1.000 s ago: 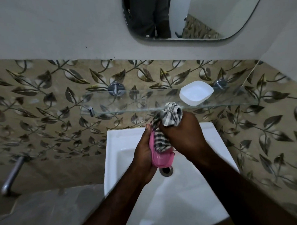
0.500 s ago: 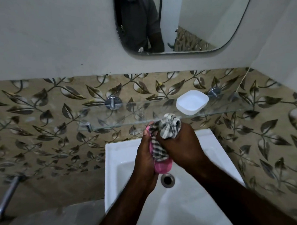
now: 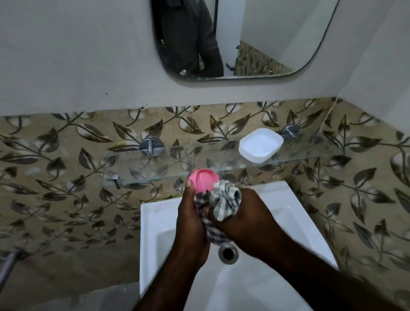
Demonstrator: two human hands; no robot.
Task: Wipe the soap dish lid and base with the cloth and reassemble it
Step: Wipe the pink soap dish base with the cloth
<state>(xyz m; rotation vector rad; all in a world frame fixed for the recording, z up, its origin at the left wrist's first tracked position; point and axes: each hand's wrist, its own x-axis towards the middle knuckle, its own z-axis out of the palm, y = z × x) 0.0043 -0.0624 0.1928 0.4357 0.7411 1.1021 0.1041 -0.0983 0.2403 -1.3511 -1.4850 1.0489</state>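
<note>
The pink soap dish piece point(image 3: 204, 180) is held above the white sink point(image 3: 153, 228), gripped in the left hand point(image 3: 193, 226), whose fingers are curled around its lower part with the thumb point(image 3: 189, 184) pressed at its edge; only the upper rounded end is exposed. Whether this piece is the lid or the base cannot be told. The checked cloth point(image 3: 222, 202) is bunched in the right hand point(image 3: 244, 221), the fingers closed on the wad, and is pressed against the pink piece, a strip of it trailing down between the two hands. The white soap dish piece point(image 3: 261, 148) lies apart on the glass shelf point(image 3: 153, 171), open side up, well clear of the hands. Judgement: the wiping of the pink piece is under way. Whether the white piece has been wiped cannot be told from its look. The two pieces are separated, so reassembly is not yet done. Remaining, at the least: completion of this wipe, possible wiping of the white piece, and joining of the two.
</note>
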